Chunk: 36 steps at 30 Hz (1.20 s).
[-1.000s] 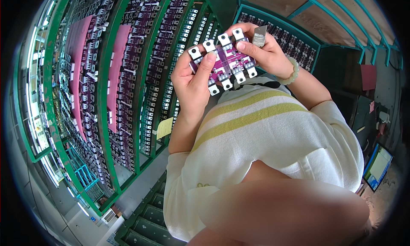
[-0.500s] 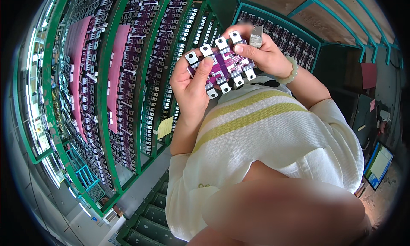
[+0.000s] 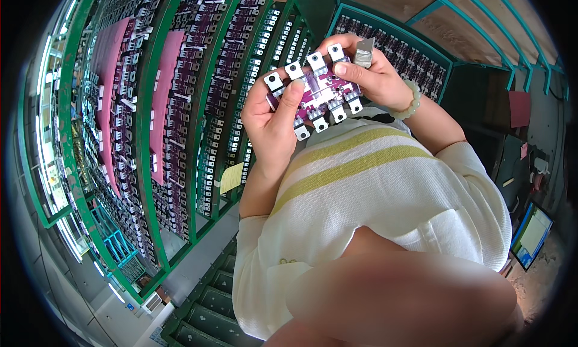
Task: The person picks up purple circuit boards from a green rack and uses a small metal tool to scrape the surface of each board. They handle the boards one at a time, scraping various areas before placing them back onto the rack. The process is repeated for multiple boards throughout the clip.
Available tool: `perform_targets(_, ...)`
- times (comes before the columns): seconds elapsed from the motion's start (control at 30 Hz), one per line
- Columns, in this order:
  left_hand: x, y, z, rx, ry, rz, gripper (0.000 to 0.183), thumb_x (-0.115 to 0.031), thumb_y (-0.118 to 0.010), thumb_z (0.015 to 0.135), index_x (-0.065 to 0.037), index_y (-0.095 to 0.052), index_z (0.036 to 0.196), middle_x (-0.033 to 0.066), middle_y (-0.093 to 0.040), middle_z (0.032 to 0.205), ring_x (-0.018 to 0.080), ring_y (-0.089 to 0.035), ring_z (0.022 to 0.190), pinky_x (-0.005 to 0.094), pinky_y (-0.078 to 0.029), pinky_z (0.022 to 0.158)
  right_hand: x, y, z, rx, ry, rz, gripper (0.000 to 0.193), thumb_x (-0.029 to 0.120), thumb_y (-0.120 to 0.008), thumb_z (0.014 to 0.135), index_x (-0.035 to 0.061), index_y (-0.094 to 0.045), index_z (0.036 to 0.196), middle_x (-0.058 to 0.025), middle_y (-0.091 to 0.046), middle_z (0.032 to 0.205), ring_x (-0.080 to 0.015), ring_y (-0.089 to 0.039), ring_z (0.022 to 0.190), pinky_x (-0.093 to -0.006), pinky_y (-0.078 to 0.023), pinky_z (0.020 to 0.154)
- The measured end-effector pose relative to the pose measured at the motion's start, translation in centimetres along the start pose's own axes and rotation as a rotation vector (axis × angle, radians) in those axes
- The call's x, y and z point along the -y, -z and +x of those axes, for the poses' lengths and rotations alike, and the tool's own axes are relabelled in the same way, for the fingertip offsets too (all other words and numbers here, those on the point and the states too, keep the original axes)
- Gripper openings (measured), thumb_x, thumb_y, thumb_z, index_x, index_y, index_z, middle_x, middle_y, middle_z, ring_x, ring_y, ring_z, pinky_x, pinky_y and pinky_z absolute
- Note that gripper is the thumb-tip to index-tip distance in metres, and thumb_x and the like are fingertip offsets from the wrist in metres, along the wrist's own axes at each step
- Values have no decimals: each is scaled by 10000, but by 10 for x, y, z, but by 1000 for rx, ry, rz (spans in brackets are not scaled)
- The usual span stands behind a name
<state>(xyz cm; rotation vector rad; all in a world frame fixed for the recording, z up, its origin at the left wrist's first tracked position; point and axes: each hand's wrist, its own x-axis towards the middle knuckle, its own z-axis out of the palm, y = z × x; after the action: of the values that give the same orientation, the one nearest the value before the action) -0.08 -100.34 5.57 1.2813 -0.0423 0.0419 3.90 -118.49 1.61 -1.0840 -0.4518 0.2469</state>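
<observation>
The purple circuit board (image 3: pixel 325 89) was in front of the person's chest, and both hands were gripping it. The left hand (image 3: pixel 274 115) pinched its left end, with the thumb lying upon its face; the right hand (image 3: pixel 374 76) pinched its right end in the same manner. Metal-tabbed transistors (image 3: pixel 316 61) stood out along the two long edges of the board. A small silvery piece (image 3: pixel 363 53) was at the right fingers, just beyond the board's upper right corner; I could not tell how it was fixed. To the left of the board stood a green rack (image 3: pixel 147 106), filled with similar boards. A yellow paper (image 3: pixel 231 178) was below it, to the left.
</observation>
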Motion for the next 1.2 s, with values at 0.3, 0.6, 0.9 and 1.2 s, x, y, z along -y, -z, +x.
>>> perform_targets(0.3, -2, -4, -3, 33, -114, 110, 224, -120, -528, 961, 35, -565, 1119, 68, -638, 983, 57, -574, 820, 201, -463, 739, -5, -2, 0, -14, 7, 95, 276, 151, -540, 952, 63, -521, 1212, -3, -568, 1049, -57, -565, 896, -225, -499, 752)
perform_targets(0.6, 3, -2, -2, 19, -118, 83, 216, -113, -504, 969, 35, -564, 1115, 69, -639, 976, 56, -568, 836, 206, -459, 758, 1, -3, -1, 5, -36, 105, 273, 146, -533, 953, 56, -520, 1210, -18, -581, 1044, -70, -578, 919, -240, -505, 794)
perform_targets(0.9, 2, -4, 2, -45, -61, -52, 223, -115, -481, 977, 47, -557, 1110, 109, -647, 1007, 83, -599, 849, 227, -483, 779, -2, 1, -2, -61, -156, 127, 408, 305, -513, 967, 42, -501, 1278, 2, -596, 917, -12, -503, 686, -171, -407, 562)
perform_targets(1.2, 6, 0, 8, -146, -143, -95, 249, -138, -471, 986, 47, -517, 1146, 123, -625, 1037, 117, -620, 885, 253, -525, 786, 0, 10, -10, 17, -282, 148, 296, 289, -527, 966, 18, -586, 1069, 53, -409, 659, -29, -327, 521, -202, -246, 447)
